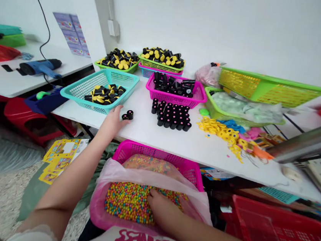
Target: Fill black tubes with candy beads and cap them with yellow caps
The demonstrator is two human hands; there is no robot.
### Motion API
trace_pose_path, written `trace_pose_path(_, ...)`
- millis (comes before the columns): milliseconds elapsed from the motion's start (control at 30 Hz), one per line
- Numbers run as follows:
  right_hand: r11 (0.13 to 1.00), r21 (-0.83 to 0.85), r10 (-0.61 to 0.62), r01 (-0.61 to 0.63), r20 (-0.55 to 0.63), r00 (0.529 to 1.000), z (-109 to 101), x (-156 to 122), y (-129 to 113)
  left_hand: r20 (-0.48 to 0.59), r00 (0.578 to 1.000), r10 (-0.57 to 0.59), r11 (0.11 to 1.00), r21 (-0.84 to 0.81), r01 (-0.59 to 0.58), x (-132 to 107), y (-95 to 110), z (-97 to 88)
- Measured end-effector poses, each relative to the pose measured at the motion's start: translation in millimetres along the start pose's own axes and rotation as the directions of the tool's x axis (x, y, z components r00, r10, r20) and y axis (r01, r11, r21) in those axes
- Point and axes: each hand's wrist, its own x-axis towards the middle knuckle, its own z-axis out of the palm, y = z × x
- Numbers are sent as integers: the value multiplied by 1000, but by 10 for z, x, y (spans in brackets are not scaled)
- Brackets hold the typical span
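Observation:
My left hand [114,120] reaches onto the white table [204,145], fingers curled beside two small black caps [128,115] lying near the teal basket [73,93]. My right hand [162,207] rests in a pile of small multicoloured beads [128,200], fingers dug in and partly hidden. The beads fill a pink plastic bag [104,176] set in a magenta basket [134,150] on my lap. A block of upright black caps with pink dots [171,116] stands on the table past my left hand.
Baskets of black-and-yellow caps [118,59] and a magenta basket of black caps [196,97] line the back. Yellow rings [220,129], green baskets [268,88] and a red crate [280,235] sit right. A blue heat gun [40,67] lies on the left table.

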Motion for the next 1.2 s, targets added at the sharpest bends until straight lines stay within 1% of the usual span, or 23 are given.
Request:
trace_pose_path(67,1000,9,-26,26,2,1000,-2,5,43,-58,990,128,992,2,-128,30,165,1)
trace_pose_path(100,999,18,-36,36,4,999,-13,8,56,-60,981,182,983,-9,-183,68,267,28)
trace_pose_path(167,997,48,-57,56,2,998,-53,12,59,-4,973,233,972,-35,-233,196,477,150)
trace_pose_path(233,994,73,-85,84,9,996,-103,12,40,82,972,219,975,-47,-215,371,644,353)
trace_pose_path(300,988,94,-120,119,4,993,-145,10,16,141,972,190,982,-49,-185,541,743,590)
trace_pose_path(367,984,112,-141,142,-12,990,-171,9,1,158,974,162,986,-50,-156,664,786,798)
trace_pose_path(433,982,123,-144,146,-24,989,-184,12,-1,157,978,140,990,-54,-133,734,801,932)
trace_pose_path(467,981,127,-142,144,-24,990,-188,14,1,154,979,134,990,-57,-126,753,805,964)
trace_pose_path(533,980,138,-140,142,-25,990,-198,20,9,150,980,128,991,-64,-119,768,813,955)
trace_pose_path(567,979,146,-139,142,-30,990,-204,22,13,149,980,129,990,-68,-120,762,818,914)
trace_pose_path(633,973,179,-141,145,-38,989,-217,18,20,153,978,140,988,-81,-128,705,826,762)
trace_pose_path(700,961,246,-121,127,-38,992,-235,2,26,157,973,171,982,-105,-155,539,832,522)
trace_pose_path(733,951,290,-98,104,-36,995,-246,-10,28,167,964,205,973,-144,-181,401,834,376)
trace_pose_path(767,938,338,-70,78,-35,997,-260,-26,30,181,954,241,959,-192,-206,223,835,220)
trace_pose_path(800,921,385,-43,55,-38,998,-277,-44,31,200,929,312,921,-302,-245,9,835,62)
trace_pose_path(833,902,430,-22,40,-46,999,-298,-65,31,251,896,365,877,-417,-240,-234,832,-90)
trace_pose_path(867,882,471,-9,35,-57,998,-324,-89,30,319,865,388,843,-501,-194,-497,823,-223)
trace_pose_path(933,845,533,-7,52,-85,996,-390,-143,20,529,754,388,838,-544,-50,-1037,780,-402)
trace_pose_path(967,827,558,-14,66,-97,995,-428,-174,10,598,715,362,853,-521,4,-1293,743,-436)
trace_pose_path(1000,812,578,-21,79,-106,994,-468,-207,-4,642,692,330,873,-487,35,-1526,697,-435)
trace_pose_path(1067,792,603,-28,93,-117,993,-534,-273,-43,699,679,224,915,-390,99,-1899,592,-352)
trace_pose_path(1133,797,593,-31,113,-148,989,-562,-328,-87,731,670,129,930,-324,174,-2125,502,-232)
trace_pose_path(1200,836,525,-44,160,-226,973,-544,-358,-129,743,664,82,922,-309,233,-2218,460,-150)
